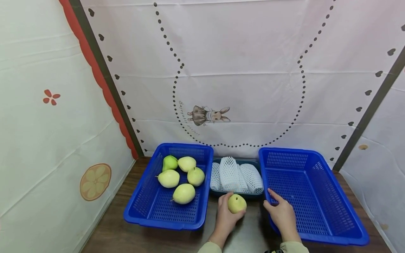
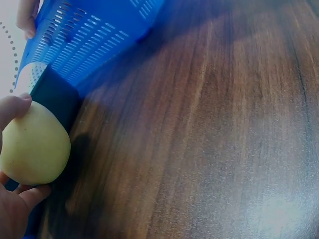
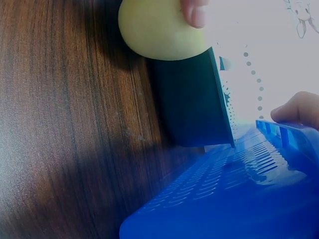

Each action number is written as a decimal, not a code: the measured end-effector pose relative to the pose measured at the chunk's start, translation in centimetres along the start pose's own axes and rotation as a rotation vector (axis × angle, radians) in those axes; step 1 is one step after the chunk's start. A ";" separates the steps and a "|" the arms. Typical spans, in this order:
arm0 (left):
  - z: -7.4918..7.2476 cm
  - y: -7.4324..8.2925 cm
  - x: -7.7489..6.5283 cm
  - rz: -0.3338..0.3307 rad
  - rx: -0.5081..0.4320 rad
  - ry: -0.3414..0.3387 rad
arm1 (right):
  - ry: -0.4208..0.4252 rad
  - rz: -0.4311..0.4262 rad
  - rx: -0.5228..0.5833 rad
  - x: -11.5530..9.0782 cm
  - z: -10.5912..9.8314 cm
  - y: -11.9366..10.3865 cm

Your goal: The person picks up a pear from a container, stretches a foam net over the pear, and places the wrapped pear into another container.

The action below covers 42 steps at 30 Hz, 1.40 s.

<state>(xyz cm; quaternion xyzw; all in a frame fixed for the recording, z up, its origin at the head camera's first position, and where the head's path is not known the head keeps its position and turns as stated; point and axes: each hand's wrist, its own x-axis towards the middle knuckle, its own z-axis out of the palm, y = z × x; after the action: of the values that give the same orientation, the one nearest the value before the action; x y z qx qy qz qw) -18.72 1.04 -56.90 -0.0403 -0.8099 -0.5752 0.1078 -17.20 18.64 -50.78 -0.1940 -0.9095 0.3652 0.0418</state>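
Observation:
A yellow-green pear (image 1: 237,203) is gripped in my left hand (image 1: 226,217), just in front of the dark green tray (image 1: 218,193). In the left wrist view, thumb and fingers lie on opposite sides of the pear (image 2: 36,144). My right hand (image 1: 282,213) is at the left rim of the right blue basket (image 1: 316,193), thumb and forefinger spread apart and nothing held between them. The right wrist view shows one of its digits right at the rim of that basket (image 3: 214,209). White foam net sleeves (image 1: 229,174) lie in the tray between the baskets.
The left blue basket (image 1: 204,207) contains several pears (image 1: 184,193). Both baskets and the tray stand on a dark wood-grain table (image 1: 117,232). A white printed cloth (image 1: 240,88) hangs close behind them, with further cloth at both sides.

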 end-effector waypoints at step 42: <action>-0.3 -0.3 0.2 -0.118 -0.007 -0.168 | 0.010 -0.034 0.027 0.1 0.0 0.2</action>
<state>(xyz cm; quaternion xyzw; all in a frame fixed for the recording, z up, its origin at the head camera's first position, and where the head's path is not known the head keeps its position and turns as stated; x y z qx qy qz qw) -18.95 0.62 -57.02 -0.0408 -0.8151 -0.5778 0.0052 -17.23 18.80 -50.92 -0.1796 -0.9074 0.3759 0.0552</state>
